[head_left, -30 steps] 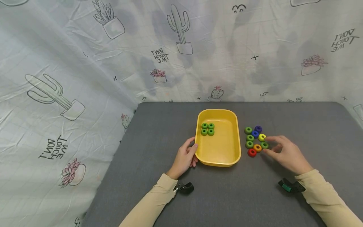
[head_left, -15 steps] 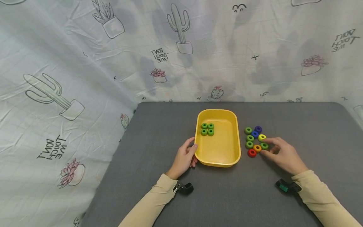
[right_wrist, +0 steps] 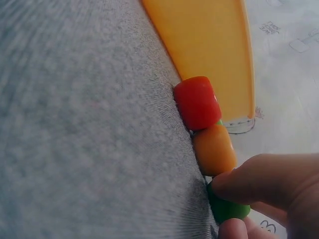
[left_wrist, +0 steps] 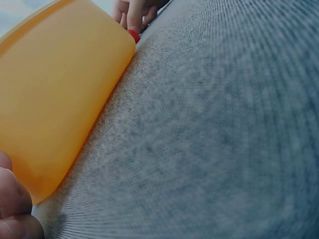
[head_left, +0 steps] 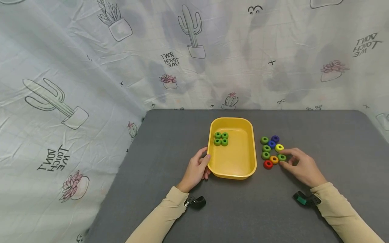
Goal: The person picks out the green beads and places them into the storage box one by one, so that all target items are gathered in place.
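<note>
My left hand (head_left: 193, 171) grips the near left side of a yellow plastic tray (head_left: 238, 157), thumb at the rim and fingers against the outer wall. Inside the tray, several green beads (head_left: 224, 135) sit in a tight square toward the left wall. To the right of the tray, my right hand (head_left: 304, 166) pinches a green bead (right_wrist: 227, 205) between thumb and fingers, low at the table. An orange bead (right_wrist: 215, 149) and a red bead (right_wrist: 198, 103) stand in line beside it. A yellow bead (head_left: 279, 147) lies just beyond the index finger.
More loose beads lie in the same cluster: a blue one (head_left: 271, 144), a purple one (head_left: 275, 138) and a column of green ones (head_left: 266, 148). The grey table (head_left: 170, 141) ends at a printed cloth backdrop (head_left: 258, 67).
My right hand has moved slightly left, and its thumb and fingers have closed in on the green bead. The left hand and tray hold their place.
</note>
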Motion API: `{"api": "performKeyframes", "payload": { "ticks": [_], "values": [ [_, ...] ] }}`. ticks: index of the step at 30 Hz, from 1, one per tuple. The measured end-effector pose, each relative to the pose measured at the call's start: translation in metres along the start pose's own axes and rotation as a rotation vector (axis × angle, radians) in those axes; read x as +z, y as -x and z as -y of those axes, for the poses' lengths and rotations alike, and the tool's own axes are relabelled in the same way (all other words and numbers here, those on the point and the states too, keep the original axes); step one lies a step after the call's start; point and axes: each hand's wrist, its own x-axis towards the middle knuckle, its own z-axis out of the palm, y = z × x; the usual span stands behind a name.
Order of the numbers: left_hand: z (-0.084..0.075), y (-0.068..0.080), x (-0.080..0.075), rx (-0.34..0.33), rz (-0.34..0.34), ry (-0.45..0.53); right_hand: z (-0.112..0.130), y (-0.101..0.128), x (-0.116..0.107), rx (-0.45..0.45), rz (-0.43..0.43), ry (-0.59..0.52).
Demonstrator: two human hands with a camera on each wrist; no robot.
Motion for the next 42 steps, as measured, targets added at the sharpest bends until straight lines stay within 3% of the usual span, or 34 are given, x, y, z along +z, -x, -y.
{"api": "performKeyframes", "payload": {
  "ticks": [13,42],
  "values": [
    [-0.0002,0.0,-0.0034,0.001,-0.008,0.008,-0.0033,-0.0024,0.0056,0.013,-0.049,-0.065],
    [-0.0014,-0.0004,0.0013,-0.007,0.003,-0.001,-0.003,0.0037,0.0016,0.049,-0.061,-0.059]
  ]
}}
